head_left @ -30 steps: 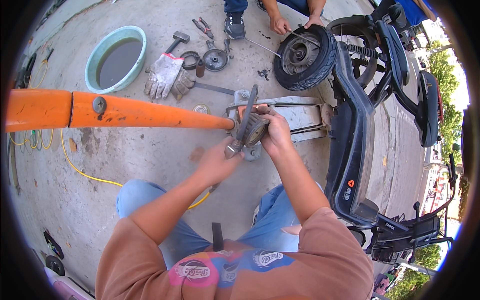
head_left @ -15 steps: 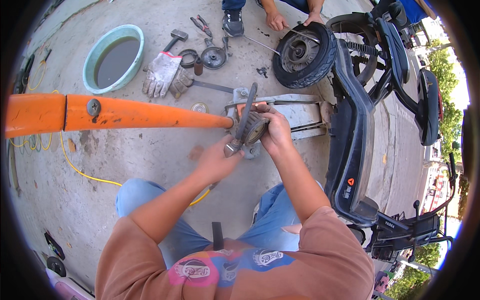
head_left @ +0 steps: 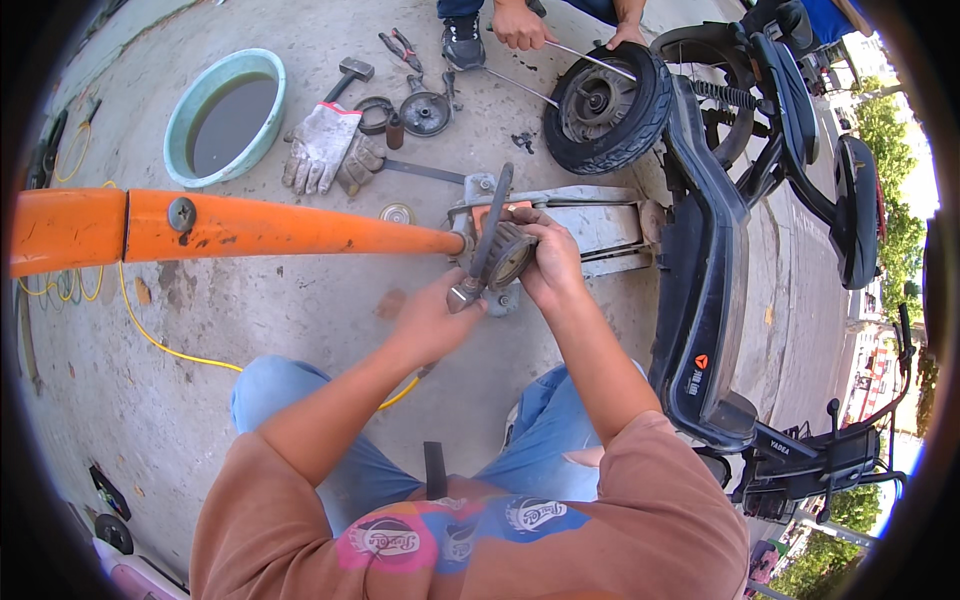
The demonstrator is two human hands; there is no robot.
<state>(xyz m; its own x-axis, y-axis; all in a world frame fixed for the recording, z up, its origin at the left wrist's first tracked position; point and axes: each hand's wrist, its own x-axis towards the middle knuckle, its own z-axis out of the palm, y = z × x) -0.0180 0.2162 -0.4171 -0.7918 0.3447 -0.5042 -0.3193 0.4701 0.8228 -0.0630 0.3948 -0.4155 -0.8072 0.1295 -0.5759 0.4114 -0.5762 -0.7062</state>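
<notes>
- Above the grey floor jack (head_left: 598, 230), between the person's two hands, is a round gauge (head_left: 511, 262) with a ribbed dark casing, its dial face tilted to the right.
- Along the casing's left side runs a dark lever (head_left: 491, 228), with a shiny silver fitting (head_left: 463, 296) at its lower end.
- The left hand (head_left: 432, 320) grasps the tool at the silver fitting, its fingers partly hidden.
- The right hand (head_left: 552, 262) grips the casing's right side, fingertips curled over the top.
- Just left of the hands, an orange pole (head_left: 290, 231) reaches the jack from the left edge; a small round tin (head_left: 397, 214) sits behind it.
- Below the left wrist, a yellow hose (head_left: 399, 395) shows near the person's knees.
- Farther up lie a pair of gloves (head_left: 322, 150), a hammer (head_left: 351, 76), pliers (head_left: 402, 50) and a round metal part (head_left: 424, 114), right of a pale green basin (head_left: 277, 128) holding murky liquid.
- At the top, a co-worker's hands grasp a rod and a tyre (head_left: 632, 148) on a wheel.
- On the right is a black scooter (head_left: 690, 300).
</notes>
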